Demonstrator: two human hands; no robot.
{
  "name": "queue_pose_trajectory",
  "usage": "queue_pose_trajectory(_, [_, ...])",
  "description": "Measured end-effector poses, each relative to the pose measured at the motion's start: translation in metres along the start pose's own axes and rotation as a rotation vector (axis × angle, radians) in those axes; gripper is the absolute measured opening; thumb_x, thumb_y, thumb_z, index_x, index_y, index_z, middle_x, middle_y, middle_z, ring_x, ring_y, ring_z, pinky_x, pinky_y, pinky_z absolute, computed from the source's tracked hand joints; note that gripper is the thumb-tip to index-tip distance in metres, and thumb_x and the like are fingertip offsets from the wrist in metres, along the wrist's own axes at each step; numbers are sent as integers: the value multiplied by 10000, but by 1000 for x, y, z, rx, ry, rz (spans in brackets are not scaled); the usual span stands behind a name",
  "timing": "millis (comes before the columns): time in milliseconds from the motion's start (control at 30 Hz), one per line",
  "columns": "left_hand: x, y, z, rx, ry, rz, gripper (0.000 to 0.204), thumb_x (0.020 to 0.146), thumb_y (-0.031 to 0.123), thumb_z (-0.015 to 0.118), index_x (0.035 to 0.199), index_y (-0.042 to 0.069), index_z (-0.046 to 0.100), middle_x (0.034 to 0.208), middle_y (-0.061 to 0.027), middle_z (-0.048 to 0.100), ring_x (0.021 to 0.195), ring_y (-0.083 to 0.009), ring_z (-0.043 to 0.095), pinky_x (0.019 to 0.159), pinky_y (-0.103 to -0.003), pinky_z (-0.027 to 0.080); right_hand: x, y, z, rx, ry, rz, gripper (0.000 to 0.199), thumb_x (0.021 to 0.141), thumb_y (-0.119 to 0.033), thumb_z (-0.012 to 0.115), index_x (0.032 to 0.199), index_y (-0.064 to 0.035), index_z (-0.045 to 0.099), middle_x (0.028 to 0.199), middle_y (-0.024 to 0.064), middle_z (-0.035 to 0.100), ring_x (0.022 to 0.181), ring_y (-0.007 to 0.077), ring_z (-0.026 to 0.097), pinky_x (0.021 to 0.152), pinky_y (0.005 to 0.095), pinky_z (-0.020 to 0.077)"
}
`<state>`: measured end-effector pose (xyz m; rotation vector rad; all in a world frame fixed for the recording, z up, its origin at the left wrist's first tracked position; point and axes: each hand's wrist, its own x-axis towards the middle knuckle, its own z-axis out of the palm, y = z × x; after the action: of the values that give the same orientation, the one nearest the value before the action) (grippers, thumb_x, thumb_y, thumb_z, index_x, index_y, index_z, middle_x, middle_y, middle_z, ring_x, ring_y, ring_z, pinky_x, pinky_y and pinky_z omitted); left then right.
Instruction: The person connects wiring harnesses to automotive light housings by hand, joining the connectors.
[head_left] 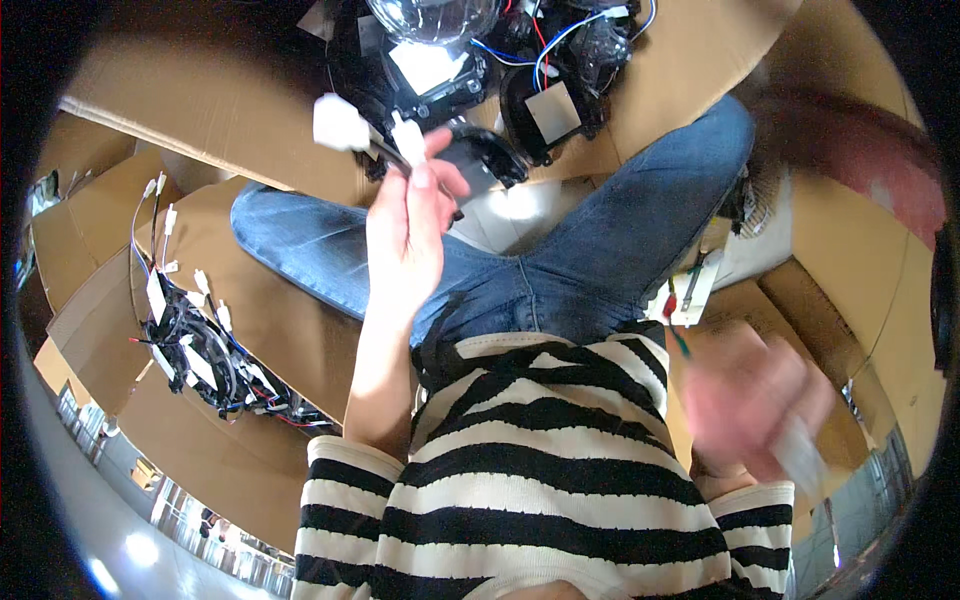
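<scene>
My left hand [408,225] is raised in front of my lap, its fingers closed on a dark cable with white plug connectors. One white connector [340,123] sticks out beyond the fingertips, and a smaller white connector [407,138] stands beside it. My right hand [755,400] is off to the right, smeared by motion, so its fingers cannot be made out. A whitish blurred strip [800,458] shows at its lower edge. Close to that hand, a thin red and green piece [671,308] lies over a white panel [700,285].
Several black lamp-like units [545,115] with clear domes and coloured wires sit on a cardboard sheet [220,110] ahead of me. At left, a cardboard box [270,265] holds more black units [200,350] with white connectors. Another open box [810,310] stands at right.
</scene>
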<state>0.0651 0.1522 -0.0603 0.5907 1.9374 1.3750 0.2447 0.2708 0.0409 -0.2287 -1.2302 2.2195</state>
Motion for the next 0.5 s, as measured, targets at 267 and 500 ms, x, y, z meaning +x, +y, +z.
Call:
queue_pose_trajectory(267, [-55,-2,-29,-51,-452,65,243,853,131,431,1000,-20,553,603,-10,465,497,-77,428,472,-220,365,2,48,-3,-649,-295,375,37,728,-5,530,725,1,494,631,109,463,561,266,480,502,341,376])
queue_pose_trajectory(500, [-75,3,-38,142,-467,249,271,760,87,536,1007,-24,540,717,-85,556,591,-228,515,559,-309,419,2,53,13,-561,-317,560,48,740,-20,530,715,1,495,589,104,460,492,241,472,457,319,357])
